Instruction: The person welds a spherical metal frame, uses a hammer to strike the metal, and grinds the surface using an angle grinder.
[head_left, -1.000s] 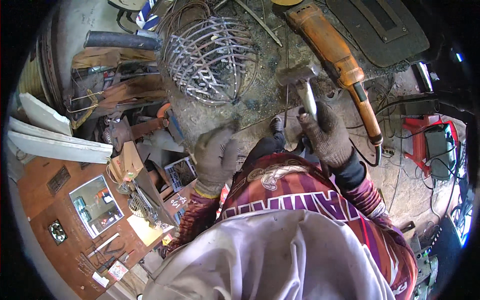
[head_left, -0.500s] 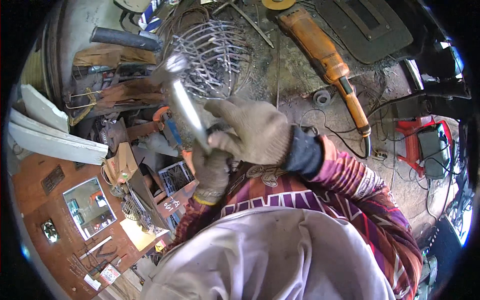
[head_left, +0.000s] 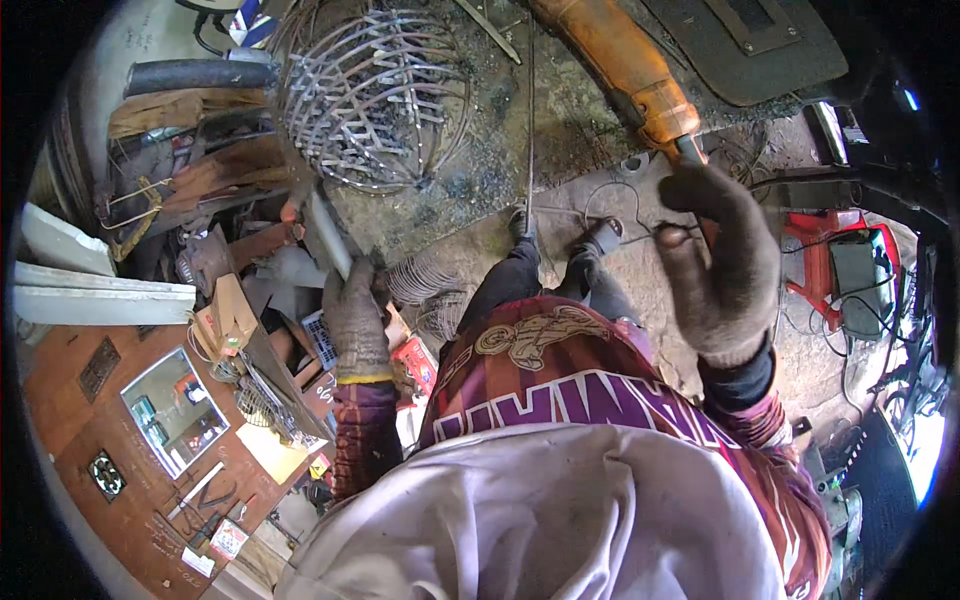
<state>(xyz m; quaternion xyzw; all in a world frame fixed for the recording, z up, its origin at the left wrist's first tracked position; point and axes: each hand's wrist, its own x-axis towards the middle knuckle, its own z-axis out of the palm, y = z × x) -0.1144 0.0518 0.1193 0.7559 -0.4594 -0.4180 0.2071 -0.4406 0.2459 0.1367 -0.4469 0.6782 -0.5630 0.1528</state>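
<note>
left hand [head_left: 355, 320]: closed on a flat metal bar [head_left: 328, 232] — its long axis runs up-left, away from you
right hand [head_left: 722, 265]: fingers loose, empty — the orange grinder [head_left: 625, 70] lies just past it

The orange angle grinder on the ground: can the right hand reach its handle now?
Probably yes. The gloved right hand is empty, fingers spread, next to the orange angle grinder handle end, and nothing lies between them.

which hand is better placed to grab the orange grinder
Right. The gloved right hand is raised and open just below the orange grinder, its fingers near the handle end. The left hand is across the body and closed on a flat metal strip.
</note>
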